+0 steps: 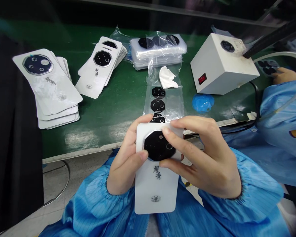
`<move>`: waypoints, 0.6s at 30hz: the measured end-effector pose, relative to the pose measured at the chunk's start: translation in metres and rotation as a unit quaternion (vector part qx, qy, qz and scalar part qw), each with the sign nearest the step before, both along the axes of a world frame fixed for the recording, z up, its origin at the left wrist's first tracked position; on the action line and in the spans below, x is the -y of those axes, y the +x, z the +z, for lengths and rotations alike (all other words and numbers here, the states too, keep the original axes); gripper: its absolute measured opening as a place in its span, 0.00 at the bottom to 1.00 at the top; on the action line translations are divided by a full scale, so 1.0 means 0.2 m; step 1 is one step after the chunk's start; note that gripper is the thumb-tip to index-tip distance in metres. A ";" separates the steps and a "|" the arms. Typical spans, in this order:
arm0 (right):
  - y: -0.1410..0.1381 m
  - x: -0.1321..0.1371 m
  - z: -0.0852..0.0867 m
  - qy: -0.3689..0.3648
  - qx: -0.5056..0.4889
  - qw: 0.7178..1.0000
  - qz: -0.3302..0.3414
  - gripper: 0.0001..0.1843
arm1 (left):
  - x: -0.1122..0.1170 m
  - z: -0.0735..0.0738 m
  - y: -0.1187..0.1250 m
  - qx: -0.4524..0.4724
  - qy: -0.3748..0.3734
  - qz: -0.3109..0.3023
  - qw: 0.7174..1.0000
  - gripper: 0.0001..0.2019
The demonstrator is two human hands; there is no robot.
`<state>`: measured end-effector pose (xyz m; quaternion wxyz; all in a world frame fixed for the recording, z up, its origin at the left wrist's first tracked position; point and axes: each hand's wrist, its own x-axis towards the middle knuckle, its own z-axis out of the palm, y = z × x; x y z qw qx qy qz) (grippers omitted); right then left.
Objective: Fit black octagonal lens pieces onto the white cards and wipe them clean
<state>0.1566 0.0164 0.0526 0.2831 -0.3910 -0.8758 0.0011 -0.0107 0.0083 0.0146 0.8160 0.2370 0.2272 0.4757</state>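
Note:
A white phone back cover (148, 191) is held upright in front of me, printed with dark characters and a small emblem. On its upper part sits a black octagonal camera lens cover (155, 148). My left hand (125, 158) grips the phone back cover by its left side, the thumb touching the lens cover's left edge. My right hand (204, 154) has its fingers bent round the lens cover: one fingertip presses its upper right, the thumb lies along its lower edge, and another finger touches the panel's top. Behind it, a clear film strip (172, 102) carries several black octagonal lens covers (158, 105).
Two stacks of white back covers (59, 95) (101, 65) lie on the green table (108, 112). Further back sits a stack of clear film (155, 59). A white box with a red switch (222, 65) and a blue lump (203, 102) stand right. A co-worker's sleeve (276, 108) is beside me.

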 end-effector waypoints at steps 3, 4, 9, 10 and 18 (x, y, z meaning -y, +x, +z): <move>0.00 0.00 0.00 0.002 -0.011 1.000 0.004 0.17 | 0.00 0.00 0.00 0.005 0.012 -0.001 1.000 0.22; 0.00 0.00 0.00 0.001 -0.012 1.000 0.005 0.17 | -0.01 0.00 0.00 0.009 0.018 -0.002 1.000 0.22; 0.00 -0.01 0.00 -0.002 -0.012 1.000 0.007 0.17 | -0.01 -0.01 0.00 0.028 0.033 -0.006 0.999 0.22; 0.01 -0.01 0.00 0.000 -0.014 1.000 0.008 0.17 | -0.01 -0.01 0.00 0.027 0.034 -0.006 0.999 0.22; 0.01 -0.01 0.01 -0.005 -0.006 1.000 0.012 0.18 | -0.01 -0.01 0.01 0.010 0.039 0.002 0.999 0.23</move>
